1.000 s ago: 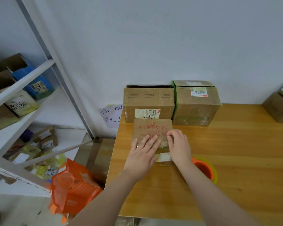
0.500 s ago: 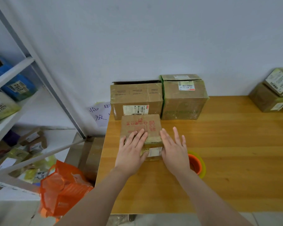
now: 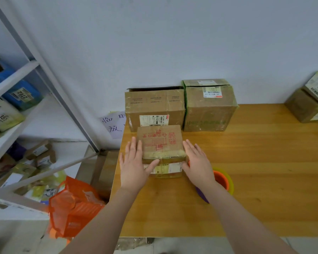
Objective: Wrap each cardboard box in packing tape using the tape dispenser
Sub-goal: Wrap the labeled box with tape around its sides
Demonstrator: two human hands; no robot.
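- Left hand [image 3: 134, 165], fingers straight, lies flat against the 9 o'clock side of the small cardboard box [image 3: 161, 142].
- Right hand [image 3: 196, 160], equally flat, touches its 3 o'clock side.
- Tape dispenser [image 3: 222, 180] sits at 4 o'clock, behind the right wrist.

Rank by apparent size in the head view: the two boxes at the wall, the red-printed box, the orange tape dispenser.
1. Open-topped box and green-taped box, about alike.
2. Red-printed box, though nearer.
3. Orange tape dispenser, partly hidden.
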